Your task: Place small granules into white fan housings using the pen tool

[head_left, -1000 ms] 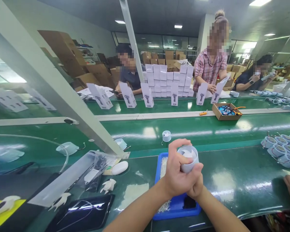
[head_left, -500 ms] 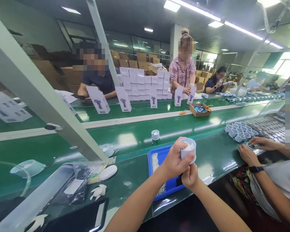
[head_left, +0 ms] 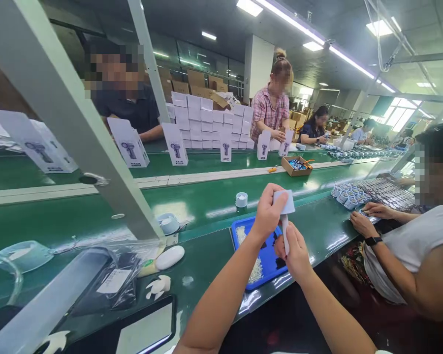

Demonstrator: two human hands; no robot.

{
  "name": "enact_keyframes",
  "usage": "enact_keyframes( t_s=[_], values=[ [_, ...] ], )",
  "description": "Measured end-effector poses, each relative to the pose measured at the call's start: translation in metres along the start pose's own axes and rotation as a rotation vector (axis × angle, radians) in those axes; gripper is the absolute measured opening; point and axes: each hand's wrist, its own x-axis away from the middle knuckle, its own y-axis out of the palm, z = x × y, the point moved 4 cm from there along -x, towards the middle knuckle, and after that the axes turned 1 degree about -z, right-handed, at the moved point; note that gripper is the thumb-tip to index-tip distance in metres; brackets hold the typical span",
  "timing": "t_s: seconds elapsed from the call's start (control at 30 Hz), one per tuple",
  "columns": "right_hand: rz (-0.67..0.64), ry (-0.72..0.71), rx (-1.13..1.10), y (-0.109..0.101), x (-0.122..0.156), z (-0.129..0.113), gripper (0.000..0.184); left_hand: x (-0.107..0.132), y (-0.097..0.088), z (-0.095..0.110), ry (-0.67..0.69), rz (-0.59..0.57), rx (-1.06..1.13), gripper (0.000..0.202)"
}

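My left hand (head_left: 268, 214) is closed around a light-blue cup-shaped housing (head_left: 285, 201), now tipped with its side toward me. Just below it, my right hand (head_left: 297, 250) grips a slim white elongated piece (head_left: 285, 235) whose upper end meets the housing's underside. Whether the two are joined I cannot tell. Beneath both hands lies a blue tray (head_left: 268, 263) with small whitish parts (head_left: 255, 271) along its left side and dark small parts on its right. A similar pale housing (head_left: 241, 199) stands on the green belt beyond my hands.
A slanted metal post (head_left: 96, 147) rises at left. Near it lie a white oval piece (head_left: 170, 257), a white fan blade (head_left: 158, 286) and a dark framed tablet-like object (head_left: 147, 330). Printed white boxes (head_left: 226, 146) line the far belt. A co-worker's hands (head_left: 367, 219) work at right.
The housing has turned in my left hand, its open top no longer facing me. The white piece in my right hand has come into sight. The view has shifted slightly right.
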Motion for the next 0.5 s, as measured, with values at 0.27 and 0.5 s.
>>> enact_keyframes(
  t_s=[0.27, 0.5],
  values=[
    [0.222, -0.029, -0.127, 0.030, 0.001, 0.013, 0.053, 0.007, -0.008, 0.028, 0.190, 0.077, -0.273, 0.039],
    [0.244, -0.053, -0.262, 0.042, 0.012, 0.020, 0.053, 0.028, 0.005, 0.050, 0.490, 0.024, -0.498, 0.027]
  ],
)
